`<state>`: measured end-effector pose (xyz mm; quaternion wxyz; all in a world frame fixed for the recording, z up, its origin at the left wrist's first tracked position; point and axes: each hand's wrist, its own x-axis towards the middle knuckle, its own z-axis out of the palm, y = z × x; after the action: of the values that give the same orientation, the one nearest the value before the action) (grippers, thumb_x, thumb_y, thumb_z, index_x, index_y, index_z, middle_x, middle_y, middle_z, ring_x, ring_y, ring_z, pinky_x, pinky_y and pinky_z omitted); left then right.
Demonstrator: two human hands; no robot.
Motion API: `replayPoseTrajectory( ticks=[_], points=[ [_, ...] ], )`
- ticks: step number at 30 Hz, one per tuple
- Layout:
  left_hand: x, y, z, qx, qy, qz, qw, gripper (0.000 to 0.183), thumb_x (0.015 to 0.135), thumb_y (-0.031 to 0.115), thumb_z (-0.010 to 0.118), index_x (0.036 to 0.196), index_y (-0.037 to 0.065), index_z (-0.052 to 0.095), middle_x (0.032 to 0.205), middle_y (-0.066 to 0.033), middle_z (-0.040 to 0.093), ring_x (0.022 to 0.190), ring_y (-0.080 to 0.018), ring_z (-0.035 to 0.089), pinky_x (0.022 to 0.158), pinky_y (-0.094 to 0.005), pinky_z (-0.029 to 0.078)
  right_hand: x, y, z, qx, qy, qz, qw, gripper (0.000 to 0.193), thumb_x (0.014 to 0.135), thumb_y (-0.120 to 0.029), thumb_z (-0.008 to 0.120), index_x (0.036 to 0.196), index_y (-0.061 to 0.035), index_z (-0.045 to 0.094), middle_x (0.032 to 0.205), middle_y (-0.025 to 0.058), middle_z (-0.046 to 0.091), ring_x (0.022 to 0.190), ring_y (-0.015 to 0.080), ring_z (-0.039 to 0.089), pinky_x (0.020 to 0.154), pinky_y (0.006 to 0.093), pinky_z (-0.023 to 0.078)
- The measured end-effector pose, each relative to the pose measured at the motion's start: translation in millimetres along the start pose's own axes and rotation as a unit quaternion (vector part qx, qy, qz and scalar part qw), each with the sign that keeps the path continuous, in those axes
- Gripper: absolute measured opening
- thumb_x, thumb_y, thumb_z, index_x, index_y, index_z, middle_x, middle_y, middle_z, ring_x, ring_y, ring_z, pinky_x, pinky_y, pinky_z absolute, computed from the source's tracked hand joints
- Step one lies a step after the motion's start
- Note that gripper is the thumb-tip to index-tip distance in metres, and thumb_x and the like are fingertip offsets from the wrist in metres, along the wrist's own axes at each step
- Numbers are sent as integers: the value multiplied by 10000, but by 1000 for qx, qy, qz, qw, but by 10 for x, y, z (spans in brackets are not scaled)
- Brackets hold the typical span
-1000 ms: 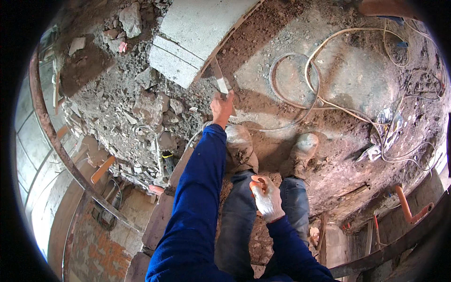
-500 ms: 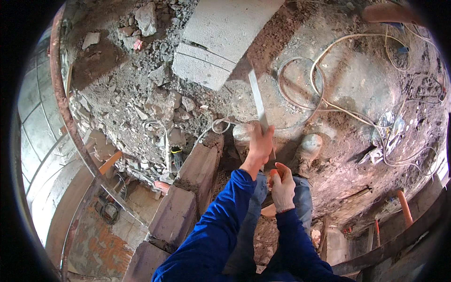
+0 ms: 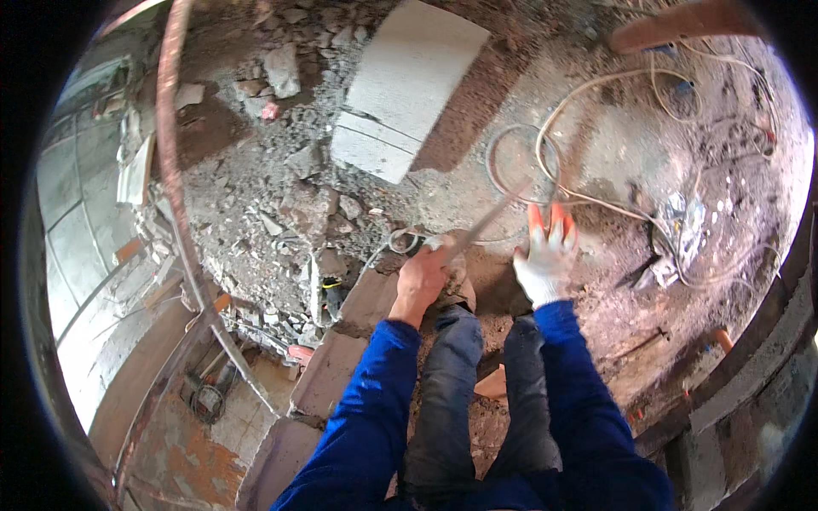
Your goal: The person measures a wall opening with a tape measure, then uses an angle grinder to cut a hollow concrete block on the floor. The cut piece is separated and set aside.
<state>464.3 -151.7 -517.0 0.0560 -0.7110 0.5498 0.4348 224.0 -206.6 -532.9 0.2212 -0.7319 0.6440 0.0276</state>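
My left hand point(image 3: 420, 279), bare, is closed round the near end of a long, flat, narrow metal strip point(image 3: 487, 223). The strip slants up and to the right over the ground; whether it is a blade I cannot tell. My right hand point(image 3: 546, 262) wears a white glove with orange fingertips. Its fingers are spread and stretched forward, apart from the strip and holding nothing. Beyond both hands lies a large pale block point(image 3: 400, 81) with a dark line across its near end. A shoe shows partly behind my left hand.
Loops of pale hose or cable point(image 3: 542, 140) lie ahead and to the right. Broken rubble point(image 3: 298, 204) covers the ground at left. A rusty pole point(image 3: 170, 128) crosses the left side, and a row of concrete blocks point(image 3: 328, 370) borders a lower area.
My left hand has moved left and slightly nearer, and the strip has swung to lean right. My right hand has reached forward and right, its fingers spreading. The view has shifted.
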Motion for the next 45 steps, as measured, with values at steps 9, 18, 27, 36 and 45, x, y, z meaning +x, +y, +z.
replayPoseTrajectory(
  ticks=[9,18,27,36,45],
  points=[
    [204,221,-554,69,266,140,951,514,848,134,657,1347,110,535,1205,-210,553,1143,-381,530,1025,-450,439,594,126,217,22,-260,-120,958,205,946,-274,538,1046,-132,647,887,158,704,888,332,689,737,452,545],
    [-873,227,1818,-526,81,-148,833,455,944,274,686,1274,2,532,1067,-115,572,912,-219,630,799,-357,519,1476,-1217,1016,116,-299,25,947,405,1028,-376,403,1317,-131,545,1008,230,670,964,408,649,797,503,519],
    [-1030,172,1865,-434,-21,-169,884,479,974,392,622,1276,27,546,1059,-123,614,966,-272,664,807,-416,539,1641,-1226,1217,122,-221,-63,966,387,1023,-401,344,1125,-104,570,1024,246,666,964,443,648,833,539,499],
    [-1028,146,1851,-419,-59,-198,884,468,960,397,633,1258,44,562,1032,-123,647,983,-272,654,847,-406,529,1551,-1057,1233,122,-117,-148,974,255,996,-302,490,1150,-132,600,952,221,667,850,425,659,673,524,513],
    [-978,176,1749,-450,-87,-214,862,465,975,363,621,1293,32,546,1106,-149,629,1019,-282,636,867,-425,522,1549,-1141,1136,107,-93,-159,977,230,994,-318,492,1039,-117,592,799,217,663,773,432,662,655,541,509]
  ],
)
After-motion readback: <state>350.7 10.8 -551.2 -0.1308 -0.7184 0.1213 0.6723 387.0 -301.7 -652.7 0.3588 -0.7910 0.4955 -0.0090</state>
